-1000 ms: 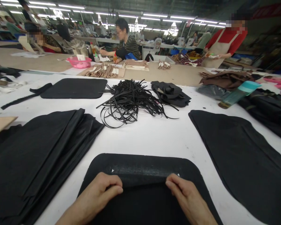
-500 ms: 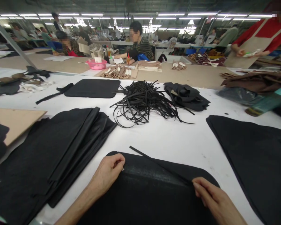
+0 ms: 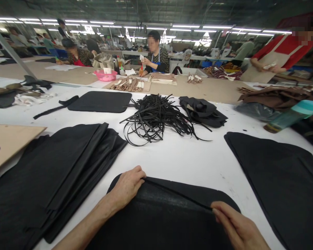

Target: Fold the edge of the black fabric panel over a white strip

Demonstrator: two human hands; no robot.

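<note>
The left hand (image 3: 126,187) and right hand (image 3: 237,225), at 7 and 5 o'clock, rest on a round-cornered black fabric panel (image 3: 161,222) at 6 o'clock, their fingers closed in a pinch at either end of a thin black strip (image 3: 178,192) along its upper edge. A tangled heap of narrow black strips (image 3: 153,121) lies at 12 o'clock on the white table (image 3: 187,163).

The left fingers (image 3: 138,174) and the right fingers (image 3: 219,210) are on the far edge of a fabric panel (image 3: 167,222) on the surface (image 3: 182,156). Left of the fingers lies a stack of folded panels (image 3: 54,180), and right of them one flat panel (image 3: 273,184). Before them is a pile of cut strips (image 3: 153,119), with a rounded pad (image 3: 96,101) at its left and a folded bundle (image 3: 200,111) at its right.
</note>
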